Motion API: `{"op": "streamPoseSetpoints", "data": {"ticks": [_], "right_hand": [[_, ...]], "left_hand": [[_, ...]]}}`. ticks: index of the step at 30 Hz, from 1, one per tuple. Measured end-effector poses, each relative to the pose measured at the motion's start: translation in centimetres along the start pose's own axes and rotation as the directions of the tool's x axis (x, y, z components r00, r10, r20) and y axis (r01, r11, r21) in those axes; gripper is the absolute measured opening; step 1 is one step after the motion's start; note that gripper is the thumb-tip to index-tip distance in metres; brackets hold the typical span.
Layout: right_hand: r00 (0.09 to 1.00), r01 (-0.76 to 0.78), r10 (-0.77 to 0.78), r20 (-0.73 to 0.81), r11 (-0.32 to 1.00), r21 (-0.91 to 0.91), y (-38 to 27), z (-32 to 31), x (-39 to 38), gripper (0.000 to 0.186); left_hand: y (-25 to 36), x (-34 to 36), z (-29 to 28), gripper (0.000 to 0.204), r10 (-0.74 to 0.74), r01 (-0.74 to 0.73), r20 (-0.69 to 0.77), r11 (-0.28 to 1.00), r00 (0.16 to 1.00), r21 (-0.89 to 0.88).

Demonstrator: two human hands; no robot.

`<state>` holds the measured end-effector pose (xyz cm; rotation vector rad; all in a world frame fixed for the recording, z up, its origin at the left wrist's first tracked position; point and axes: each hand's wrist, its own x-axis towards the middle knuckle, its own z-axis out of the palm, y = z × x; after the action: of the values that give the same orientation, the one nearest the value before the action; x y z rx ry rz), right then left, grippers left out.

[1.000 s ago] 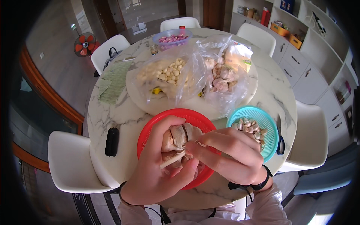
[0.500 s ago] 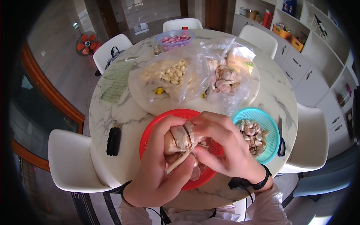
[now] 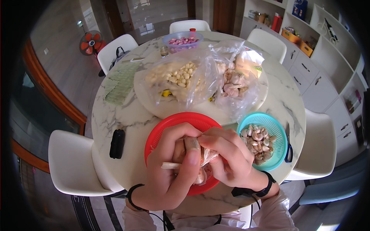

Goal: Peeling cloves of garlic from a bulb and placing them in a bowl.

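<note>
Over a red plastic basket [image 3: 154, 134], both of my hands are closed on one garlic bulb [image 3: 179, 151]. My left hand [image 3: 169, 169] wraps the bulb from the left, its thumb pressed across the front, and the dry stem sticks out to the left. With bent fingers, my right hand [image 3: 231, 156] pinches the bulb's papery skin [image 3: 209, 155] on the right side. Much of the bulb and the basket's inside is hidden by my fingers. To the right, a turquoise basket [image 3: 280, 135] holds many loose unpeeled garlic cloves [image 3: 259, 140].
Farther back lie a clear bag of peeled cloves [image 3: 181, 75] and a bag of whole bulbs [image 3: 236, 82]. A bowl of small purple pieces [image 3: 183, 41] stands behind them. Scissors [image 3: 289, 152] lie at right; a black case [image 3: 116, 143] and green cloth [image 3: 119, 86] at left.
Both hands have come slightly lower with the bulb and turned it, so the stem now points left. My right fingers have shifted onto the papery skin at its right side.
</note>
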<state>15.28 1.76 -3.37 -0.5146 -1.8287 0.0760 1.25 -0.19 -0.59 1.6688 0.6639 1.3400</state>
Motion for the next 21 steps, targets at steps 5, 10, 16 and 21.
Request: {"op": "streamPoseSetpoints", "data": {"ticks": [5, 10, 16, 21], "right_hand": [[0.999, 0.036, -0.037, -0.036, 0.999, -0.023, 0.4, 0.1, -0.4, 0.030], [0.999, 0.042, -0.042, -0.020, 0.998, 0.035, 0.3, -0.1, -0.1, 0.031], [0.998, 0.033, -0.027, -0.059, 0.995, 0.099, 0.6, 0.0, -0.4, 0.030], [0.997, 0.013, 0.008, -0.076, 0.962, 0.273, 1.0, 0.1, -0.3, 0.030]], "left_hand": [[0.0, 0.2, 0.1, 0.021, -0.041, 0.041, 0.009, 0.999, 0.999, -0.003], [0.2, -0.1, 0.2, 0.021, -0.153, 0.149, -0.030, 0.982, 0.988, -0.115], [0.4, 0.1, -0.1, 0.022, -0.223, 0.223, 0.021, 0.956, 0.975, -0.189], [-1.4, -0.1, -0.2, 0.031, 0.272, -0.279, 0.062, 0.918, 0.960, 0.283]]}}
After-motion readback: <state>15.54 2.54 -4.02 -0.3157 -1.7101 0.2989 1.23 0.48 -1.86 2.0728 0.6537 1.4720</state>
